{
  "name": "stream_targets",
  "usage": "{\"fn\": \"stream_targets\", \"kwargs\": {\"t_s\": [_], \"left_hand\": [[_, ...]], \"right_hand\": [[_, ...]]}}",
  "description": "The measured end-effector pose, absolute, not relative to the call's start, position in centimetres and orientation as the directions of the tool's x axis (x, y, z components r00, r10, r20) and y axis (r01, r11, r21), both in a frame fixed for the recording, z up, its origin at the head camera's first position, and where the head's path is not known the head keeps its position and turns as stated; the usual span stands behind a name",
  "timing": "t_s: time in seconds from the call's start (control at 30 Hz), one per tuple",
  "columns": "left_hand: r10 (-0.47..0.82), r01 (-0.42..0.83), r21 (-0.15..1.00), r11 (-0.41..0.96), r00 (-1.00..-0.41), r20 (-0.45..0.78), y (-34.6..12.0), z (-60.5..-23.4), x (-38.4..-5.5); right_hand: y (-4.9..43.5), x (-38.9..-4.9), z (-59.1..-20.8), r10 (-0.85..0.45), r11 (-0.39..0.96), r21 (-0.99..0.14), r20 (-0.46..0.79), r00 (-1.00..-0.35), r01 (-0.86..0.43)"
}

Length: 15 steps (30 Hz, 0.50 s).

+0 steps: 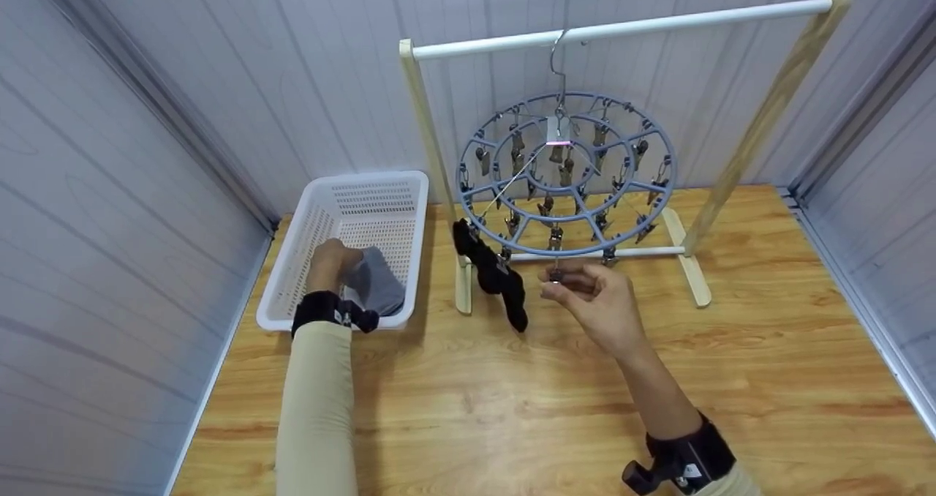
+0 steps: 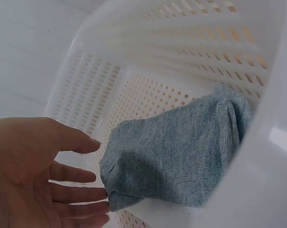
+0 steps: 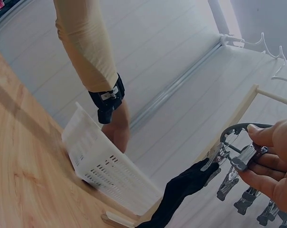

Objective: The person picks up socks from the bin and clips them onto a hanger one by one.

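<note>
My left hand reaches down into a white plastic basket. In the left wrist view its fingers are extended, fingertips right at the edge of a folded grey sock on the basket floor. Farther right, my right hand pinches a clothes clip between thumb and fingers at the front rim of a round blue-grey clip hanger. A black sock dangles from the hanger's left front side, clipped at its top, left of the right hand.
The hanger hooks over the white bar of a wooden-legged rack. Several more clips hang round its rings. Panelled walls enclose the wood-grain surface on the left, back and right.
</note>
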<state>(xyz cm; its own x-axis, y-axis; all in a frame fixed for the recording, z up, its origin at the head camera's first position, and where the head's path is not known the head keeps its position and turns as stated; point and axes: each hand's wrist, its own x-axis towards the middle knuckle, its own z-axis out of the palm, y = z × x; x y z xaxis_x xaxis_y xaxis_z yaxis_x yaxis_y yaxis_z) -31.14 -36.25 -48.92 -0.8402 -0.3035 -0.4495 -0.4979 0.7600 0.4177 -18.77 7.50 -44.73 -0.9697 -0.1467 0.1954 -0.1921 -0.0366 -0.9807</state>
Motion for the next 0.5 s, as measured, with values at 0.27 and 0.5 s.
{"fn": "stream_targets", "kwargs": {"t_s": [0.27, 0.5], "left_hand": [[-0.300, -0.490, 0.435, 0.755, -0.849, -0.436, -36.54, -49.17, -30.83], [-0.271, -0.444, 0.440, 0.781, -0.875, -0.402, -36.71, -49.11, -30.96]], "right_hand": [[7.51, -18.80, -44.90, -0.163, -0.059, -0.976, 0.216, -0.963, -0.209], [7.50, -18.89, -45.18, -0.160, -0.066, -0.975, 0.219, -0.963, -0.211]]}}
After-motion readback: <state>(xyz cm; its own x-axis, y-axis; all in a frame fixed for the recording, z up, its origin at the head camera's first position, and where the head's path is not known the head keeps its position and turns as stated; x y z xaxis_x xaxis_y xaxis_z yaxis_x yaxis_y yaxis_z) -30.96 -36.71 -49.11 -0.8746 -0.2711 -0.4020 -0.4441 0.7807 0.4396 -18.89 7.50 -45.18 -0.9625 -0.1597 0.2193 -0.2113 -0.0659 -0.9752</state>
